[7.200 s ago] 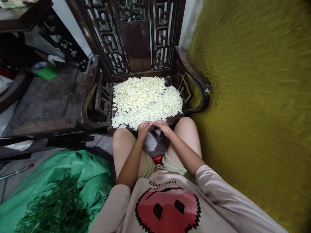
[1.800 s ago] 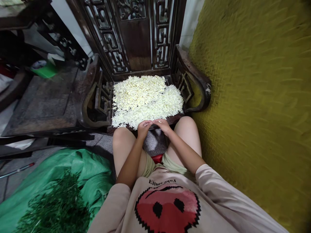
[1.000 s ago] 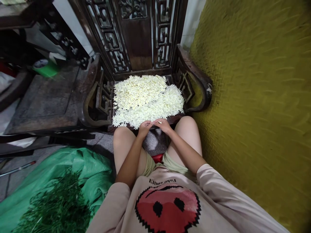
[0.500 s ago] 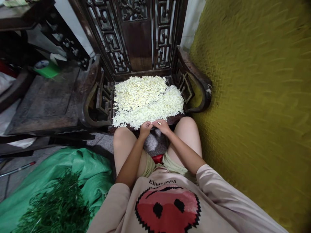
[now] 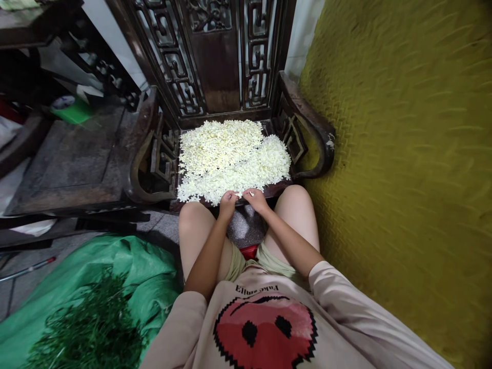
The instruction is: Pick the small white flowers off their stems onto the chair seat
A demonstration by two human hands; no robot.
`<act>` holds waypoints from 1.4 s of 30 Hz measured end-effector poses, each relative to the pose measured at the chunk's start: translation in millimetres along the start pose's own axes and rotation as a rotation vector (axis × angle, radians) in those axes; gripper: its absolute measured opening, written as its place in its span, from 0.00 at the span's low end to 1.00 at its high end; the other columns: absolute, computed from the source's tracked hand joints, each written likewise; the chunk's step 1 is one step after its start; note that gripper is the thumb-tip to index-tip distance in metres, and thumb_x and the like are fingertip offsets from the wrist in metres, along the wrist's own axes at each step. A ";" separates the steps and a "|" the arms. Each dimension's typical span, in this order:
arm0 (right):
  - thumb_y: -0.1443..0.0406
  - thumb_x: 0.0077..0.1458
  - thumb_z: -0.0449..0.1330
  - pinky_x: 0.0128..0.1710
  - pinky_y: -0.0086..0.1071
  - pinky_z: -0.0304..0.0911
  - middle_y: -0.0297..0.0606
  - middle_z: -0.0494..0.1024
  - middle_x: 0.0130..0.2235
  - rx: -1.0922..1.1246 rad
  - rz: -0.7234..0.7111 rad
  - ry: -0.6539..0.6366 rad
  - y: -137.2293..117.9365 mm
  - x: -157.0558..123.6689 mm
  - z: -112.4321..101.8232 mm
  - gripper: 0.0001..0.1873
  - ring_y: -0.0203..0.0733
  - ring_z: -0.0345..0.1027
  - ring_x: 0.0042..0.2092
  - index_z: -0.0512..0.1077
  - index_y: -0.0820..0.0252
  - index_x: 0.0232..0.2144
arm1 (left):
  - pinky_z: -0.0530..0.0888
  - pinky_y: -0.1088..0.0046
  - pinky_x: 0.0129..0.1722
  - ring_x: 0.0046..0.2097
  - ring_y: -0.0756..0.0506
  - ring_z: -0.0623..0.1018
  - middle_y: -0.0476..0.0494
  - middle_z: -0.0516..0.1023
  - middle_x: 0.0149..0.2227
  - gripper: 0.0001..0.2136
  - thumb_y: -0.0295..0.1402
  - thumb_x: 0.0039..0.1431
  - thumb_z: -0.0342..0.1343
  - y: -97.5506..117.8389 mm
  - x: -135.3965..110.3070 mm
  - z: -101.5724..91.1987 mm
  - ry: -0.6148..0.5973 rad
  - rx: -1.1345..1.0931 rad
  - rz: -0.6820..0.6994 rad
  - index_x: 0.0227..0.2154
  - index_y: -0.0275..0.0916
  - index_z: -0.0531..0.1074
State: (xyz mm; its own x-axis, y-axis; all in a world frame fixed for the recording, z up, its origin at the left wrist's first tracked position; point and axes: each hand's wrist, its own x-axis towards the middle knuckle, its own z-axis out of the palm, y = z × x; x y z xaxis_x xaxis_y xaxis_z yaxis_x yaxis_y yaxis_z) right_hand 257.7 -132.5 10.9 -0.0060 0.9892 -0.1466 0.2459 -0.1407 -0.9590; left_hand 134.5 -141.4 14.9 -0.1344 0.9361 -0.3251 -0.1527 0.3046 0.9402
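White flowers (image 5: pixel 226 148) lie heaped over the seat of a dark carved wooden chair (image 5: pixel 330 143). At the seat's front edge, between my knees, both hands meet fingertip to fingertip. My left hand (image 5: pixel 228 203) is closed in a pinch, its fingertips at a small white flower (image 5: pixel 239 195). My right hand (image 5: pixel 255 200) is closed as well, with a small pale flower bud (image 5: pixel 251 193) showing among its fingers. Whether any thread or stem runs between the hands is too fine to make out.
Feathery green sprigs (image 5: pixel 92 323) lie on a green plastic sheet (image 5: pixel 142 261) at lower left. A dark wooden side table (image 5: pixel 73 159) carries a green tape roll (image 5: pixel 73 110). The yellow textured wall panel (image 5: pixel 403 179) rises close on the right. Beneath me shows a red seat (image 5: pixel 249 251).
My hands have drawn slightly apart, the left one moving a little left, and a small white flower now shows between the fingertips. The flower heap looks unchanged.
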 end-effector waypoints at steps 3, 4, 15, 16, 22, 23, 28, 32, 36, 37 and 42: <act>0.63 0.40 0.54 0.38 0.32 0.59 0.35 0.74 0.26 0.029 0.019 0.005 -0.2 0.7 1.4 0.10 0.40 0.65 0.32 0.72 0.61 0.23 | 0.67 0.74 0.34 0.27 0.52 0.69 0.50 0.71 0.25 0.03 0.32 0.43 0.50 -2.4 1.6 0.4 0.022 -0.038 -0.030 0.22 0.38 0.63; 0.63 0.40 0.54 0.38 0.32 0.59 0.35 0.74 0.26 0.036 0.026 0.006 -0.2 0.7 1.8 0.09 0.40 0.66 0.32 0.72 0.61 0.23 | 0.67 0.74 0.35 0.27 0.52 0.70 0.50 0.70 0.25 0.04 0.33 0.43 0.50 -3.2 2.1 0.6 0.028 -0.050 -0.036 0.22 0.38 0.63; 0.61 0.42 0.54 0.34 0.31 0.58 0.36 0.73 0.25 0.006 -0.040 -0.001 -5.0 -3.2 -4.3 0.10 0.38 0.63 0.30 0.72 0.62 0.23 | 0.68 0.71 0.37 0.29 0.51 0.72 0.51 0.71 0.23 0.14 0.37 0.37 0.61 -0.2 -1.8 -0.4 -0.117 -0.046 -0.027 0.26 0.38 0.65; 0.62 0.43 0.54 0.34 0.30 0.58 0.35 0.72 0.25 -0.001 -0.051 -0.005 -5.3 -3.6 -4.2 0.10 0.38 0.63 0.29 0.72 0.62 0.23 | 0.68 0.71 0.37 0.28 0.51 0.73 0.51 0.72 0.23 0.14 0.38 0.37 0.61 -0.2 -2.3 -0.6 -0.113 -0.052 -0.020 0.27 0.38 0.65; 0.63 0.42 0.54 0.33 0.31 0.57 0.35 0.71 0.24 -0.051 -0.062 0.009 -4.4 -4.9 -4.1 0.10 0.38 0.62 0.28 0.72 0.62 0.23 | 0.68 0.71 0.38 0.30 0.50 0.73 0.49 0.73 0.24 0.12 0.38 0.36 0.62 -2.4 -1.1 -4.0 -0.035 -0.042 -0.049 0.24 0.37 0.69; 0.63 0.43 0.54 0.33 0.31 0.57 0.35 0.71 0.24 -0.063 -0.060 0.012 -4.1 -5.0 -4.2 0.10 0.38 0.62 0.29 0.72 0.62 0.24 | 0.68 0.71 0.38 0.30 0.50 0.73 0.49 0.73 0.24 0.12 0.38 0.36 0.61 -2.9 -1.2 -4.5 -0.024 -0.028 -0.043 0.24 0.36 0.69; 0.59 0.45 0.55 0.34 0.30 0.58 0.34 0.71 0.26 -0.058 -0.080 -0.052 -4.8 -6.2 -2.1 0.12 0.36 0.62 0.29 0.72 0.62 0.26 | 0.67 0.71 0.38 0.30 0.49 0.72 0.49 0.73 0.24 0.10 0.37 0.38 0.60 -3.2 -4.0 -4.3 -0.001 0.049 0.011 0.23 0.36 0.70; 0.56 0.41 0.59 0.35 0.30 0.58 0.35 0.71 0.27 0.042 -0.059 -0.079 -6.9 -6.2 -0.7 0.15 0.36 0.62 0.31 0.73 0.63 0.27 | 0.67 0.71 0.38 0.30 0.49 0.72 0.49 0.74 0.25 0.09 0.35 0.38 0.59 0.1 -5.1 -3.8 -0.020 0.018 0.007 0.23 0.36 0.71; 0.55 0.38 0.61 0.36 0.31 0.57 0.35 0.73 0.27 0.140 0.017 -0.087 -6.1 -5.0 -1.5 0.16 0.38 0.63 0.32 0.73 0.62 0.25 | 0.66 0.73 0.35 0.28 0.51 0.70 0.51 0.71 0.22 0.08 0.35 0.38 0.58 1.6 -3.2 -5.1 -0.061 -0.016 0.001 0.22 0.36 0.70; 0.55 0.38 0.62 0.37 0.31 0.57 0.36 0.73 0.28 0.167 0.034 -0.089 -5.8 -5.1 -1.6 0.16 0.38 0.64 0.33 0.73 0.62 0.25 | 0.66 0.73 0.34 0.27 0.51 0.70 0.51 0.70 0.21 0.08 0.35 0.37 0.58 1.2 -2.5 -5.6 -0.065 -0.021 -0.006 0.22 0.36 0.70; 0.56 0.38 0.62 0.40 0.31 0.57 0.36 0.75 0.30 0.300 0.093 -0.101 -5.2 -5.9 -0.3 0.14 0.38 0.65 0.35 0.73 0.61 0.26 | 0.64 0.75 0.31 0.26 0.53 0.68 0.52 0.69 0.21 0.11 0.37 0.37 0.60 -3.1 1.2 -7.9 -0.080 -0.064 -0.040 0.22 0.36 0.68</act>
State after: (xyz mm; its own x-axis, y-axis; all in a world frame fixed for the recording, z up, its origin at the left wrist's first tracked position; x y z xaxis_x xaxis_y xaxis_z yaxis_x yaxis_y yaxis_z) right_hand 256.8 -137.6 16.9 -0.0967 0.9644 -0.2459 -0.0463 -0.2512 -0.9668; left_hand 127.1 -142.7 10.8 -0.0485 0.9352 -0.3509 -0.2192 0.3328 0.9172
